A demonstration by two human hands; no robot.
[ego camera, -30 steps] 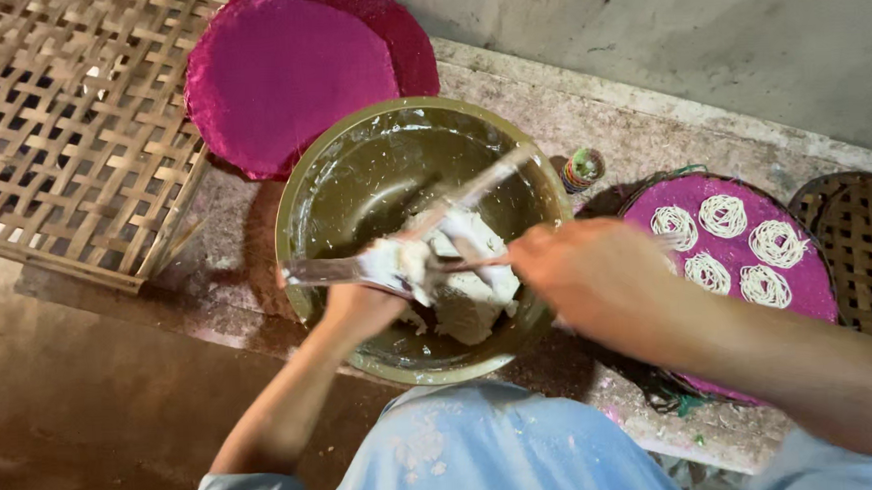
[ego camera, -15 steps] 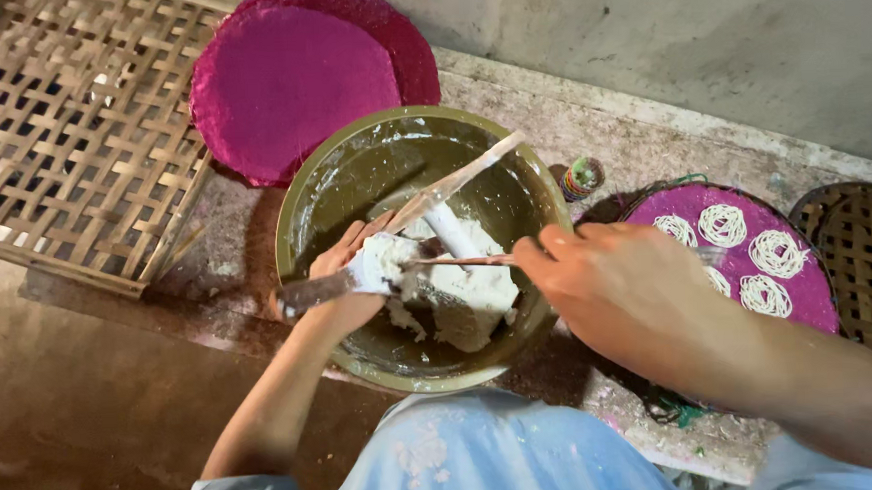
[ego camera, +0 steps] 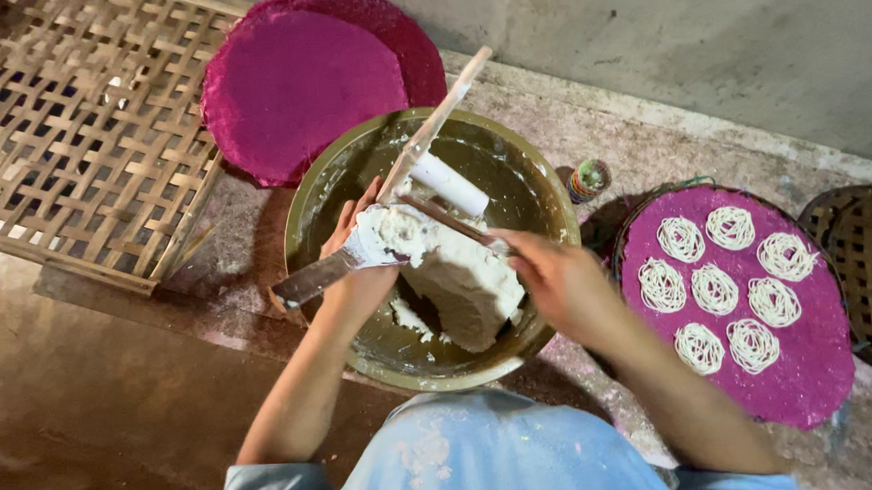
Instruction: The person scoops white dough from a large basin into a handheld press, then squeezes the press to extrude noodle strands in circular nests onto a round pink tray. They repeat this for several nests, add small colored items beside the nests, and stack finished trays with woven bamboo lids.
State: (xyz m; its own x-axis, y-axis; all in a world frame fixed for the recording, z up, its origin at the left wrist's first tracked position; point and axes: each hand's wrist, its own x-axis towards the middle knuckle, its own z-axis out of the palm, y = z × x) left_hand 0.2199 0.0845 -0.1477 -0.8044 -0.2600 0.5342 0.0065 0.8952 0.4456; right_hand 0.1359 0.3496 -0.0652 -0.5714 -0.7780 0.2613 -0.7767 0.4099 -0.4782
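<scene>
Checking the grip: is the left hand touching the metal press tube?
Touching. The head view shows the left hand wrapped around the dough-smeared metal press tube.

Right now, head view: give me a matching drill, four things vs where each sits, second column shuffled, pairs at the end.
Things:
1. bamboo lattice mat
2. white dough lump
3. noodle coils
4. small striped cup

Places:
A. inside the brass-coloured bowl
B. on the ledge between that bowl and the magenta tray on the right
C. far left, beside the two bare magenta discs
D. spread over the magenta tray on the right

Pairs: 1-C, 2-A, 3-D, 4-B
</scene>
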